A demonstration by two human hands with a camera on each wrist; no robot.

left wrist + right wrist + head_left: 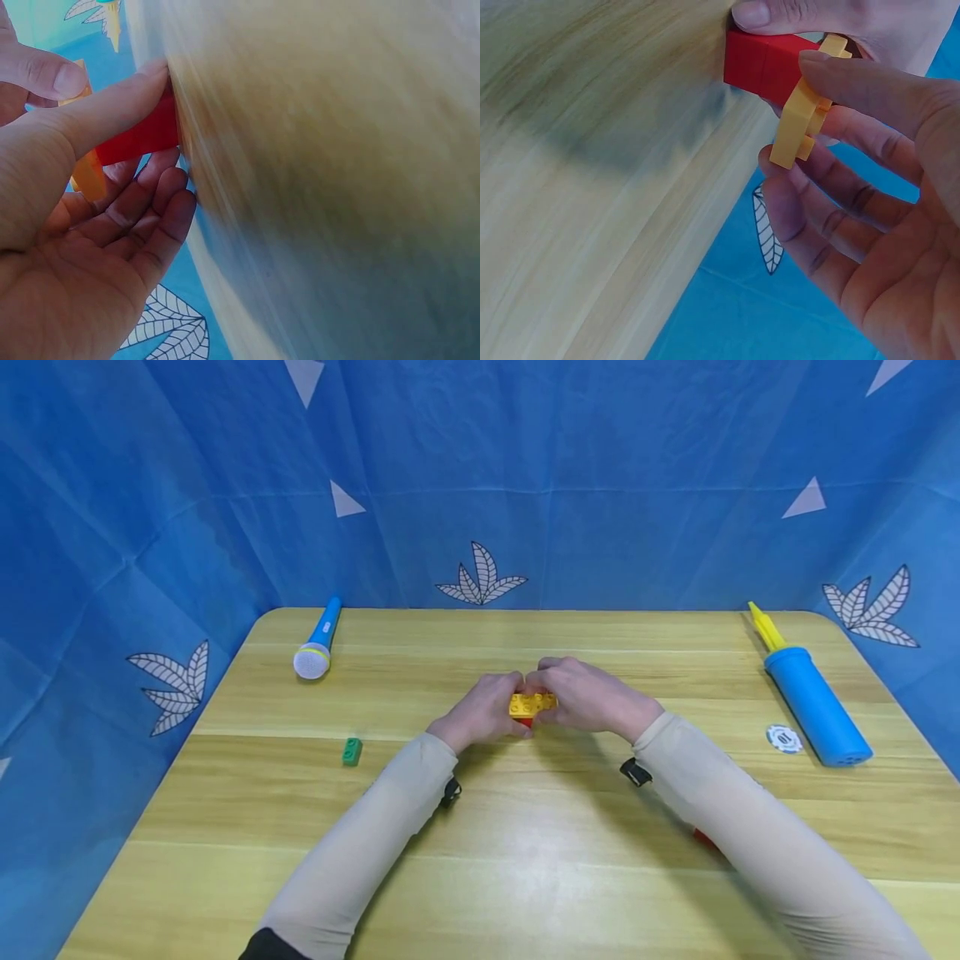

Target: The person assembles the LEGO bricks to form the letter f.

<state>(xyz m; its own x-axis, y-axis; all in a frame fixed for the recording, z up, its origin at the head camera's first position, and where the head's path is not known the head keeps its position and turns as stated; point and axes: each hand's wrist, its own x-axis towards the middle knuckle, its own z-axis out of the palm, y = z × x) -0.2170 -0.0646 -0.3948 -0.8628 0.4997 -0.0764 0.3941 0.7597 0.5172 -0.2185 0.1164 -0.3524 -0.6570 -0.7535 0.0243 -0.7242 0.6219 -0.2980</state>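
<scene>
Near the middle of the table both hands meet around a yellow toy building brick (pixel 534 704) set on top of a red brick block (pixel 761 64). My left hand (pixel 483 710) grips the red block, its thumb lying along one side close to the tabletop. With thumb and fingers, my right hand (pixel 592 696) pinches the yellow brick, whose studs show in the right wrist view. A seam runs across the red block. The yellow brick sits across it; whether the two are fully pressed together cannot be told.
A small green brick (pixel 352 752) lies to the left, below a blue toy microphone (pixel 322 639). At right are a blue and yellow hand pump (pixel 817 706) and a poker chip (pixel 784 738). Something red (pixel 705 839) is partly hidden beneath the right forearm.
</scene>
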